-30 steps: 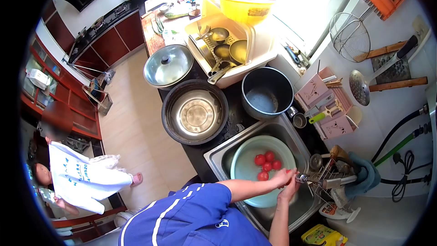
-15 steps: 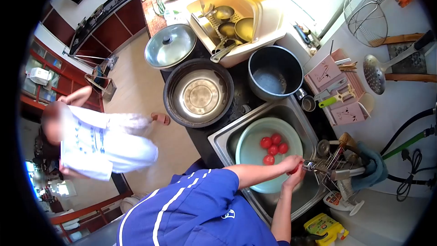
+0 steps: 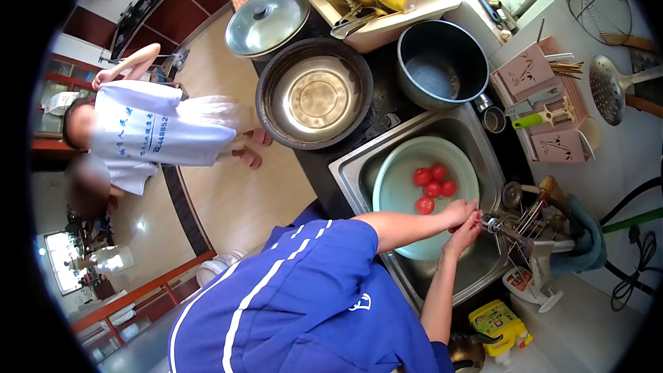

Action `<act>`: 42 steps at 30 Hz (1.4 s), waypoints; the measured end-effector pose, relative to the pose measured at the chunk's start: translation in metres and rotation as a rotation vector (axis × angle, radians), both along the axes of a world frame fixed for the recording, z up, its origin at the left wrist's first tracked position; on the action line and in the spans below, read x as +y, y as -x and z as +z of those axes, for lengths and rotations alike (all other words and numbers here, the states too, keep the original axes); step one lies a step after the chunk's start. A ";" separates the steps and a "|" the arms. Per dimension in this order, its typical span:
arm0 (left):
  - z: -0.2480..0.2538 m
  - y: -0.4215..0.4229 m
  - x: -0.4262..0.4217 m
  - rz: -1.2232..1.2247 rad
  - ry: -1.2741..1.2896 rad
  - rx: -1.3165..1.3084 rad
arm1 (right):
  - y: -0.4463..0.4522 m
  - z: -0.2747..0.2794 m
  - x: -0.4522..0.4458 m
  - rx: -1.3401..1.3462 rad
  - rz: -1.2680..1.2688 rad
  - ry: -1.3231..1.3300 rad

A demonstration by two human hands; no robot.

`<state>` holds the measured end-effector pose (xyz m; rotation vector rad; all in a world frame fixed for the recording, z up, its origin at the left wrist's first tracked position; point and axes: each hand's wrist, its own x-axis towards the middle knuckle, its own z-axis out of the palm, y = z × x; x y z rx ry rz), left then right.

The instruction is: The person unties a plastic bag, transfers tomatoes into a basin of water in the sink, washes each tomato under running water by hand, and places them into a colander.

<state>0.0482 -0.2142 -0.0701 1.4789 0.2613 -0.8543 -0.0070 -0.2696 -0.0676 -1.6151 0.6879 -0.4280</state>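
My left hand [image 3: 460,215] and my right hand [image 3: 465,235] are cupped together under the tap [image 3: 492,222], fingers closed around a tomato. Only a sliver of red shows between them; the rest is hidden. Below and beside my hands, a pale green basin [image 3: 384,178] stands in the steel sink [image 3: 353,174]. Several red tomatoes [image 3: 433,189] lie clustered in it. My hands are over the basin's edge nearest the tap.
A dark pot [image 3: 442,62], a wide pan [image 3: 314,97] and a glass-lidded pot [image 3: 266,24] stand beside the sink. A wire rack [image 3: 528,217] and a yellow bottle [image 3: 498,324] are near the tap. Another person [image 3: 162,124] stands across the floor.
The view has shifted, so the sink and counter appear higher and further right. My hands stay together at the tap, with less red showing between them. The other person's raised arm has changed position.
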 end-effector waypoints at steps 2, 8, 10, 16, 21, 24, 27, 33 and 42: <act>0.004 0.000 0.008 -0.059 0.042 0.149 | 0.007 0.019 0.006 0.041 0.154 0.268; 0.007 0.008 0.008 -0.078 0.250 0.085 | 0.006 -0.003 -0.031 0.110 0.171 -0.076; -0.039 0.012 -0.025 0.094 0.094 -0.133 | 0.007 -0.005 -0.025 0.062 0.104 -0.121; -0.020 0.000 -0.002 0.137 0.091 -0.017 | 0.000 0.026 -0.008 0.015 0.399 -0.326; -0.005 -0.002 0.017 0.037 0.505 -0.060 | -0.014 0.017 -0.008 0.170 0.022 -0.180; 0.025 0.014 0.026 0.001 0.420 0.035 | -0.007 0.011 -0.010 0.002 0.033 -0.261; 0.011 0.011 0.028 0.027 0.485 0.116 | 0.002 0.023 -0.009 -0.090 0.129 -0.475; 0.018 0.008 0.023 0.101 0.618 0.216 | -0.001 0.035 -0.014 0.060 0.320 -0.260; 0.014 -0.009 0.030 -0.038 0.413 0.280 | -0.012 0.017 -0.007 -0.088 0.136 -0.108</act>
